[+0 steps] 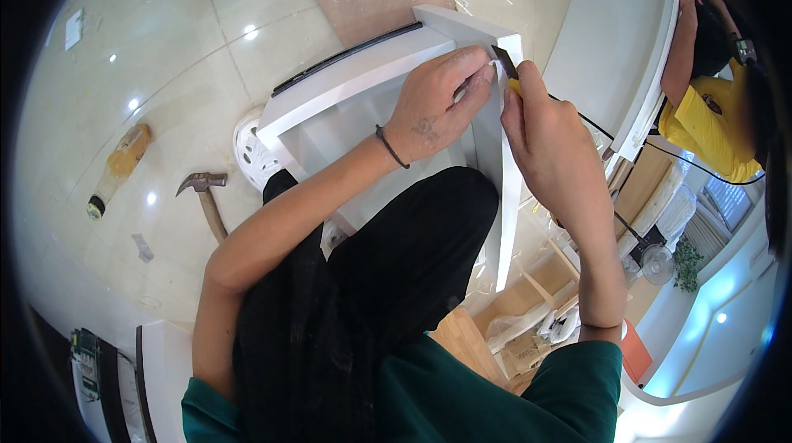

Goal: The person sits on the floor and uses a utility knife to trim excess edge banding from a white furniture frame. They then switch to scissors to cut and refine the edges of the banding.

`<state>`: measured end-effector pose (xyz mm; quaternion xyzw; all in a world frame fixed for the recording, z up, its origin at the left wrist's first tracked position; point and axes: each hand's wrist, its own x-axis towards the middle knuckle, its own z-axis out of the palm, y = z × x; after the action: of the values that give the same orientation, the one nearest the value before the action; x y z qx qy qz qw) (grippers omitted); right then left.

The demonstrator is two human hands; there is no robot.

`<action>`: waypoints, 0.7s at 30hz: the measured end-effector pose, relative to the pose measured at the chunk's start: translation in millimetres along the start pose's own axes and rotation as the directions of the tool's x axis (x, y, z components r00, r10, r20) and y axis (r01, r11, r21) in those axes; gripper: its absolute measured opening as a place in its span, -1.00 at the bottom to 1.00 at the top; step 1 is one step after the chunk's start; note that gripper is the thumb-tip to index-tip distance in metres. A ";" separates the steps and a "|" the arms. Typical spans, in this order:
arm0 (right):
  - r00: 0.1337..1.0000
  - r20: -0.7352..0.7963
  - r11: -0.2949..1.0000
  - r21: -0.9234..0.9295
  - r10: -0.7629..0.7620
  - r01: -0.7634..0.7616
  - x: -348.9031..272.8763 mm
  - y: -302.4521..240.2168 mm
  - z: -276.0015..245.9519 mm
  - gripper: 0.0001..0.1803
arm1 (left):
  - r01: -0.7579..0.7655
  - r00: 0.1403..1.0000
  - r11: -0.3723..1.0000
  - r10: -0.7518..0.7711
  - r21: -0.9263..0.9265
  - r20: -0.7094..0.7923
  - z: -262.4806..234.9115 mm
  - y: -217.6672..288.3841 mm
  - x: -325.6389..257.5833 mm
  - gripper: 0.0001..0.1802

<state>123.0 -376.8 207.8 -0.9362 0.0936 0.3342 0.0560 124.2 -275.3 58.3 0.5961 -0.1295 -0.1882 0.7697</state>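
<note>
Our right hand (551,134) is gripping a yellow-handled utility knife with a flat, dark blade (504,62), fingers wrapping its handle. Seen from the head, that knife is projecting forward and leftward from the fist, its long axis slanting across the far-right corner of an open, white, box-like frame (346,88). Our left hand (437,101) is hovering just beside the blade, thumb and fingertips pressing together; whether they are pinching anything, we cannot tell. Our right forearm (596,253) is reaching forward, our left forearm (289,212) crossing diagonally rightward.
</note>
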 end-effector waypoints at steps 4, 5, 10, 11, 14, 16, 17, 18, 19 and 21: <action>1.000 -0.004 1.000 -0.002 -0.029 0.029 4.8 -0.7 -0.4 -0.78 | 0.057 0.998 0.998 -0.057 -0.018 0.030 -0.7 1.0 -6.6 -0.77; 1.000 0.006 1.000 -0.009 -0.024 0.024 5.7 -0.2 -1.1 -0.78 | 0.086 0.995 0.996 -0.084 -0.030 0.052 -0.3 2.1 -9.7 -0.77; 1.000 0.010 0.999 -0.043 -0.002 0.003 10.9 -1.1 -1.4 -0.77 | 0.128 0.990 0.992 -0.127 -0.010 0.067 -1.1 3.3 -14.2 -0.81; 0.999 -0.016 0.998 -0.045 -0.033 0.032 10.2 -1.9 -1.5 -0.77 | 0.100 0.993 0.995 -0.100 0.019 0.058 -1.9 2.2 -12.2 -0.81; 0.996 -0.068 0.999 -0.017 -0.052 0.051 0.1 -4.8 -2.6 -0.79 | 0.025 0.999 0.993 -0.030 0.119 0.041 -3.5 0.1 -6.7 -0.83; 0.990 -0.128 0.996 0.064 -0.055 0.063 -13.7 -6.8 -2.7 -0.80 | -0.031 0.999 0.981 0.023 0.193 0.047 -5.0 -0.3 -3.7 -0.83; 0.989 -0.147 0.996 0.084 -0.026 0.039 -18.2 -6.0 -3.0 -0.81 | -0.068 0.997 0.979 0.060 0.193 0.047 -4.7 -0.3 -2.4 -0.82; 0.985 -0.171 0.992 0.118 -0.012 0.033 -22.7 -4.9 -2.8 -0.81 | -0.086 0.996 0.977 0.077 0.197 0.051 -4.4 0.0 -1.6 -0.81; 0.980 -0.198 0.988 0.150 -0.004 0.034 -25.1 -3.4 -2.3 -0.82 | -0.115 0.993 0.974 0.107 0.197 0.050 -4.5 0.5 -1.3 -0.80; 0.982 -0.189 0.994 0.107 -0.003 0.023 -23.4 0.9 0.3 -0.82 | -0.158 0.987 0.964 0.148 0.213 0.059 -4.6 1.5 -0.9 -0.79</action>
<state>104.9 -374.4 222.4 -0.9597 0.1105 0.2380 0.1001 125.6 -270.5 58.7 0.6605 -0.2113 -0.1257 0.7094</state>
